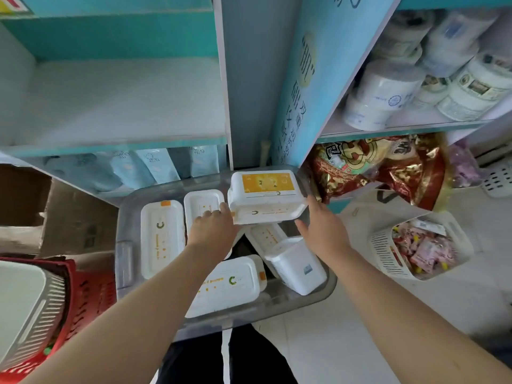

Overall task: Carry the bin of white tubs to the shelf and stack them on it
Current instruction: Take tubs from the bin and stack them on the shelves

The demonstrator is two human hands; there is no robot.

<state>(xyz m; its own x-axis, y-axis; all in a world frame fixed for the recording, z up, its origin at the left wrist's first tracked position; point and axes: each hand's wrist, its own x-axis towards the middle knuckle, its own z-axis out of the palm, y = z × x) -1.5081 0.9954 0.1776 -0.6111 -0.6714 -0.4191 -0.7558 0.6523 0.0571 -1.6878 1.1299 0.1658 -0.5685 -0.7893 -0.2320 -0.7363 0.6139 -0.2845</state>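
Note:
A clear plastic bin [126, 261] rests on the floor in front of the shelf, with several white tubs lying in it at different angles. One white tub with an orange label [266, 196] is raised above the bin's far right corner. My left hand [212, 225] presses its left side and my right hand [322, 225] is against its right side, so both hands hold it between them. The white shelf board [116, 103] at upper left is bare.
A cardboard box [41, 209] and a red basket [88, 295] stand at the left. Blue packets [155, 164] fill the lower shelf. Paper rolls [388, 90] and red snack bags [374, 167] fill the right shelf. A white basket of sweets [421, 245] sits on the floor.

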